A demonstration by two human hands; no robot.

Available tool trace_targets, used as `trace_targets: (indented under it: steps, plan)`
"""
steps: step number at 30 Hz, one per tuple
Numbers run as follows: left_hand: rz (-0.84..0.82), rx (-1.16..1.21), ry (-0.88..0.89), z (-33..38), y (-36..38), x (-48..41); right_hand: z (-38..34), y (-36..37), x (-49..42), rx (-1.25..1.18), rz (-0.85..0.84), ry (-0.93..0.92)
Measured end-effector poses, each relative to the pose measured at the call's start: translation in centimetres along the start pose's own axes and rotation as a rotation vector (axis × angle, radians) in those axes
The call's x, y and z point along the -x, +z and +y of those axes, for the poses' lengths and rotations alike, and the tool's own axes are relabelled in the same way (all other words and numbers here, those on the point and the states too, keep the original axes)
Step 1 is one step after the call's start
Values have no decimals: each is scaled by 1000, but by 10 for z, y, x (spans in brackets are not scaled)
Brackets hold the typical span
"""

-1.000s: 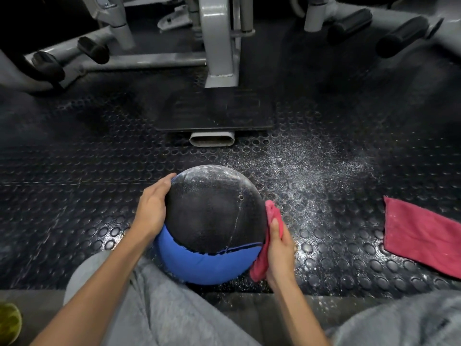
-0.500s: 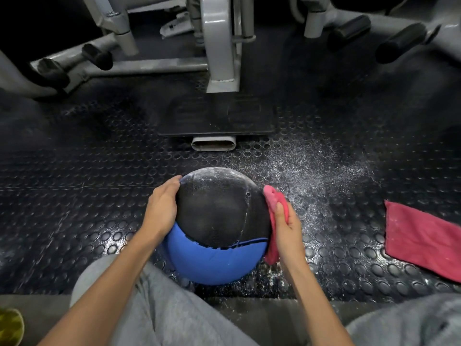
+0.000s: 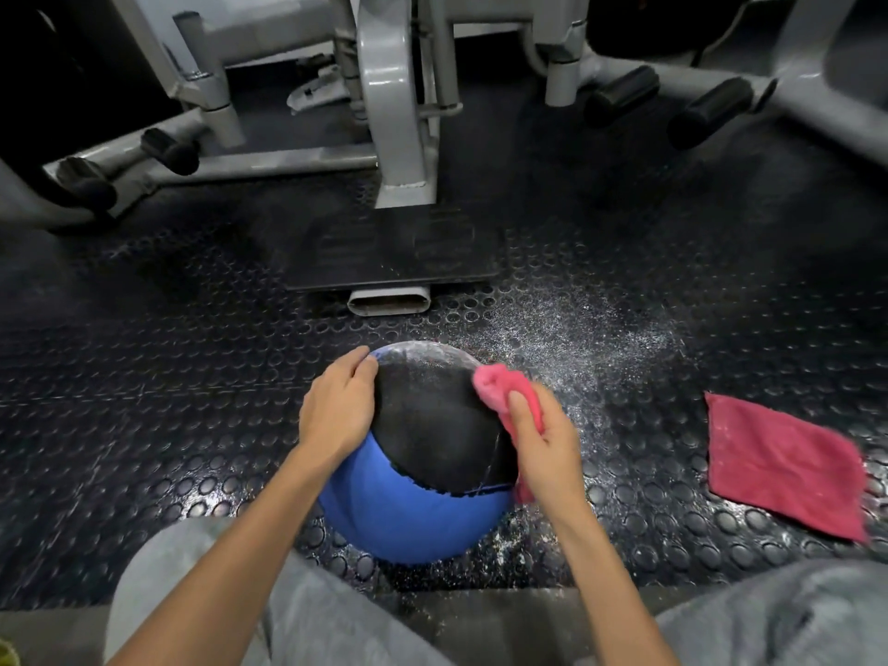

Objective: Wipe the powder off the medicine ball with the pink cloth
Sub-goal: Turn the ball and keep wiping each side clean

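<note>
The black and blue medicine ball (image 3: 423,454) rests on the studded rubber floor between my knees. White powder still dusts its far top edge. My left hand (image 3: 336,411) presses flat against the ball's upper left side, fingers curved over it. My right hand (image 3: 543,444) grips a bunched pink cloth (image 3: 504,391) and holds it against the ball's upper right side. The cloth's lower end hangs out below my palm.
A second pink cloth (image 3: 778,463) lies flat on the floor to the right. Spilled powder (image 3: 576,338) covers the floor beyond and right of the ball. A grey gym machine frame (image 3: 399,113) and its black footplate (image 3: 399,252) stand straight ahead.
My right hand has slid the pink cloth from the ball's lower right side up to its upper right. My left hand has stayed on the ball's left side.
</note>
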State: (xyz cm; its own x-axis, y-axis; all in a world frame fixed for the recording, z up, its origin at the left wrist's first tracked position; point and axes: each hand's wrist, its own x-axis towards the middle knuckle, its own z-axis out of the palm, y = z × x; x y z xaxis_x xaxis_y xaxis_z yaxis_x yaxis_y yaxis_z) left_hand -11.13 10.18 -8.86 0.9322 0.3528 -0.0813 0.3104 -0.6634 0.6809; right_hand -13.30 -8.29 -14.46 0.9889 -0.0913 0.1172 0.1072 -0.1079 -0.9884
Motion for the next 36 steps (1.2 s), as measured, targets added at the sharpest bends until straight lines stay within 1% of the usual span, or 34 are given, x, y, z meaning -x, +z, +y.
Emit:
trace_targets:
  steps: [2,4,5,6,7,9,10,11,12,14,15,16,17,19,20,21,22,23,25,26,29,30,31,33,36]
  plan:
    - [-7,-13,-13,2,0,1,11,-7,6,-116,33,171]
    - [-11,-50,-25,9,1,5,12,-7,6,-70,67,223]
    - [-11,-72,-28,13,2,7,7,-6,4,-11,80,204]
    - [-8,-94,-28,17,3,10,-1,-2,2,62,84,150]
    - [-4,-114,-23,20,4,12,-13,4,-1,145,72,40]
    - [-8,-134,7,23,5,18,-39,24,-3,309,-19,-257]
    - [-21,-120,41,21,4,21,-49,34,-1,391,-67,-373]
    - [-38,-104,87,19,2,23,-54,42,1,467,-82,-446]
    - [-58,-94,129,16,0,23,-54,44,2,518,-83,-482]
    - [-84,-42,149,8,0,21,-44,30,2,506,-74,-481]
    - [-82,16,128,5,0,22,-33,17,3,457,-41,-453]
    - [-71,77,97,3,3,25,-21,2,5,375,7,-378]
    - [-53,118,63,1,6,28,-8,-11,9,266,71,-255]
    - [-15,129,39,1,13,35,15,-29,15,34,158,62]
    - [-8,115,42,3,16,37,25,-33,17,-3,175,177]
    - [-4,97,44,5,18,39,30,-35,21,10,184,233]
    - [-1,80,47,9,19,38,32,-36,23,32,215,233]
    - [-1,65,51,12,21,37,26,-33,24,62,250,179]
    - [-3,30,51,18,24,37,6,-24,21,170,272,-18]
    - [6,12,60,19,26,38,-9,-16,18,274,244,-136]
    - [16,-48,90,22,30,39,-40,5,0,626,76,-419]
    - [15,-61,96,22,32,38,-45,10,-7,695,39,-459]
    - [9,-69,98,22,33,37,-48,11,-12,722,8,-462]
    - [-8,-72,91,25,35,34,-43,5,-15,700,-34,-424]
    - [-4,-69,93,29,38,34,-32,-11,6,612,-2,-419]
